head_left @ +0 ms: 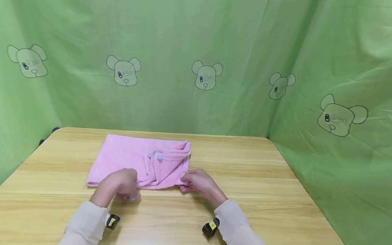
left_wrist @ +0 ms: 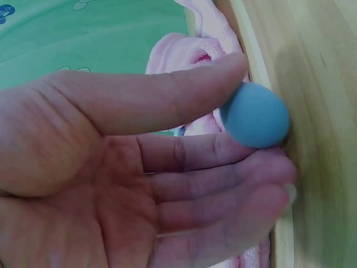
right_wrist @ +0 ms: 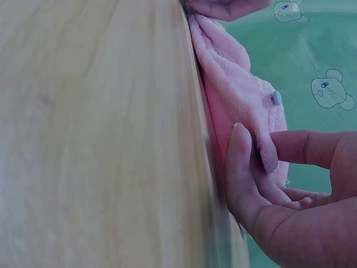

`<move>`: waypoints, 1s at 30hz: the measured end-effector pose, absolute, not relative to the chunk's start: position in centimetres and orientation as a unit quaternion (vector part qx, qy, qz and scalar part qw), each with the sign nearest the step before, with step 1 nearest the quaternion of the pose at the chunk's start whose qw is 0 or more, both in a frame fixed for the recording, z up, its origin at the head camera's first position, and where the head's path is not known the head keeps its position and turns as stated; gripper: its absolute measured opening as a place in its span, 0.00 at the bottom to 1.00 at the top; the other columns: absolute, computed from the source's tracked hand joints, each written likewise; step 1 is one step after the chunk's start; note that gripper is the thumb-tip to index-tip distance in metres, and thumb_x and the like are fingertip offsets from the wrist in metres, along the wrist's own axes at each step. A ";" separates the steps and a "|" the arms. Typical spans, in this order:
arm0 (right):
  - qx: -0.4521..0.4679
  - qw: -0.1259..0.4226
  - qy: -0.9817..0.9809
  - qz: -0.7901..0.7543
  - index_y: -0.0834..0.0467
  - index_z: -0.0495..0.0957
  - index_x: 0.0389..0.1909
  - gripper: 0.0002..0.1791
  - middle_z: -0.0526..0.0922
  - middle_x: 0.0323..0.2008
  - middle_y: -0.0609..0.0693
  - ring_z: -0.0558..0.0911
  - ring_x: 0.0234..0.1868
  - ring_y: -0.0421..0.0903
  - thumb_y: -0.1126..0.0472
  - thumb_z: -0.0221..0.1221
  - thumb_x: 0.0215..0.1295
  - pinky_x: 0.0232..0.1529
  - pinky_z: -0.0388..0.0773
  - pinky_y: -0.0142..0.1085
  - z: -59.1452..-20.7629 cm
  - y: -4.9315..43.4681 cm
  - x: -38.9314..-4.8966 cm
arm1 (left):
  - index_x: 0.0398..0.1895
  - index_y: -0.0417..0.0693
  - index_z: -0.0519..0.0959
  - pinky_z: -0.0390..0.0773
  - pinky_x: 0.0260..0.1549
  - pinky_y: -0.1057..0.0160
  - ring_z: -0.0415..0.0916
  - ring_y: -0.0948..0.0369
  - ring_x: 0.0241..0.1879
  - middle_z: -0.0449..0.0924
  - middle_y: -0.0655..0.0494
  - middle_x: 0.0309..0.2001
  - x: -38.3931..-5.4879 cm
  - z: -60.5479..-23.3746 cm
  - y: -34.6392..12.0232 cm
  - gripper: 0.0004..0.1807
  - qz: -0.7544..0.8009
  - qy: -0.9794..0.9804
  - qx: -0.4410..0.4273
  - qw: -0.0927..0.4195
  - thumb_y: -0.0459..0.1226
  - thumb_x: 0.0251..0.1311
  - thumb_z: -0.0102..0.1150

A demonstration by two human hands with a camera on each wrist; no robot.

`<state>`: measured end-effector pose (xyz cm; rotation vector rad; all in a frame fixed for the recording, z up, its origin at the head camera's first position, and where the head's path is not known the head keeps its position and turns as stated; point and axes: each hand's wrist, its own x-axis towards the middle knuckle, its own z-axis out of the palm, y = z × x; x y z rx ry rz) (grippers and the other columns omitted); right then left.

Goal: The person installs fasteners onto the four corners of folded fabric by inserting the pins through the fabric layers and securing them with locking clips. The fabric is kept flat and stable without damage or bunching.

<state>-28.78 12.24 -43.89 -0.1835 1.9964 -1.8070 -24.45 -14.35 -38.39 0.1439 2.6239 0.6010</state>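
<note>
A folded pink plush towel (head_left: 122, 153) lies toward the far side of the table, its right part gathered into loose folds. Two small blue round pieces (head_left: 159, 157) show on those folds. Just in front of the towel's near edge, my left hand (head_left: 119, 187) pinches a smooth blue round piece (left_wrist: 256, 115) between thumb and fingers. Whether this piece is attached to the cloth cannot be seen. At the near right corner, my right hand (head_left: 198, 183) pinches the towel's edge (right_wrist: 266, 151) between thumb and fingers.
The wooden table (head_left: 261, 218) extends to the front and both sides. Green curtains (head_left: 162, 108) printed with bear heads enclose the back and sides. A black wrist camera (head_left: 112, 221) is on the left sleeve, and another camera (head_left: 210, 228) is on the right.
</note>
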 end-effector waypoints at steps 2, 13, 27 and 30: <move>-0.066 0.220 0.722 -0.653 0.66 0.76 0.32 0.04 0.79 0.29 0.52 0.82 0.29 0.43 0.71 0.55 0.66 0.40 0.86 0.36 -43.9 12.3 -28.8 | 0.25 0.42 0.77 0.83 0.24 0.61 0.80 0.55 0.21 0.81 0.46 0.24 -24.5 -38.5 -14.3 0.11 0.228 0.947 0.052 0.222 0.34 0.54 0.73; -0.070 0.222 0.723 -0.650 0.65 0.75 0.31 0.04 0.80 0.30 0.53 0.82 0.30 0.43 0.70 0.55 0.67 0.42 0.86 0.36 -44.0 12.3 -28.8 | 0.28 0.41 0.77 0.84 0.28 0.59 0.82 0.55 0.24 0.82 0.48 0.25 -25.0 -37.7 -14.2 0.09 0.286 0.933 0.088 0.198 0.31 0.54 0.71; -0.059 0.216 0.721 -0.656 0.66 0.77 0.32 0.04 0.79 0.28 0.51 0.83 0.28 0.43 0.70 0.56 0.66 0.39 0.86 0.36 -44.0 12.2 -28.9 | 0.39 0.37 0.79 0.86 0.31 0.54 0.85 0.53 0.26 0.86 0.46 0.30 -27.5 -36.3 -9.6 0.12 0.442 0.891 0.086 0.064 0.33 0.56 0.71; -0.059 0.216 0.722 -0.654 0.66 0.77 0.32 0.04 0.78 0.28 0.51 0.83 0.28 0.43 0.70 0.55 0.66 0.40 0.87 0.36 -44.0 12.3 -28.9 | 0.40 0.39 0.78 0.86 0.34 0.55 0.84 0.55 0.28 0.86 0.47 0.33 -27.9 -36.4 -8.5 0.14 0.453 0.885 0.084 0.063 0.32 0.52 0.72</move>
